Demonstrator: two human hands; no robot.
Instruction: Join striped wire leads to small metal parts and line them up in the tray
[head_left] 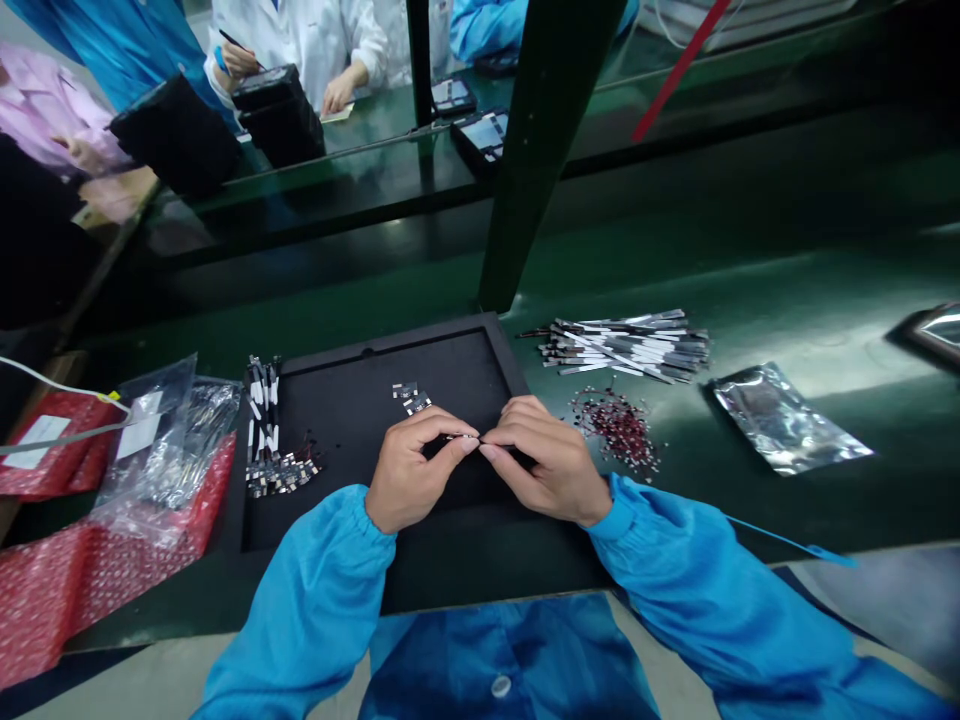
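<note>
Over the black tray (397,350), my left hand (420,465) pinches a small, thin electronic part (466,436) between thumb and index finger. Right at its end, the thumb and index finger of my right hand (547,455) are pressed together; whatever they grip is too small to make out. The fingertips of both hands nearly meet. Just beyond my left hand, two small circuit boards (411,397) lie on the tray floor. Along the tray's left side is a bunch of black-and-white flex cables (264,410), with small connector pieces (285,474) heaped below.
Right of the tray lie a pile of flex cables (626,345), a heap of tiny red-and-silver parts (619,430) and a silver bag (784,418). Red bubble wrap (150,570) and clear bags (161,440) are at left. A dark post (525,160) rises behind; co-workers sit across.
</note>
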